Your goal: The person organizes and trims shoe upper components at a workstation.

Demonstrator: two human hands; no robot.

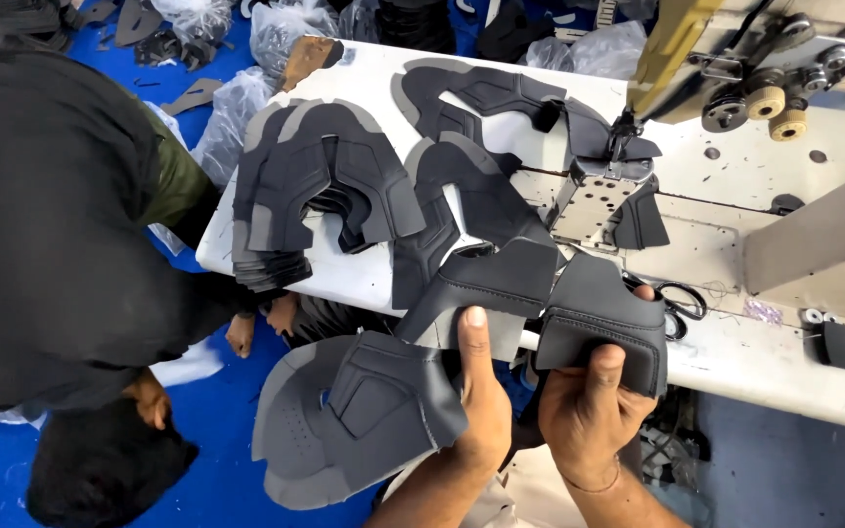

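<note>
Both your hands are clamped on the stitched shoe panel (579,313) at the surface's near edge: left hand (481,411), right hand (589,411). Looks like checking the seam; next calls for feeding it flat toward the sewing machine (618,147).

Cut pieces (330,186) stacked on table (735,357), left of sewing machine (608,191) (near edge).

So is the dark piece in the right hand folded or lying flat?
Folded: the right hand pinches the dark shoe-upper piece, whose stitched lower edge is doubled over.
</note>
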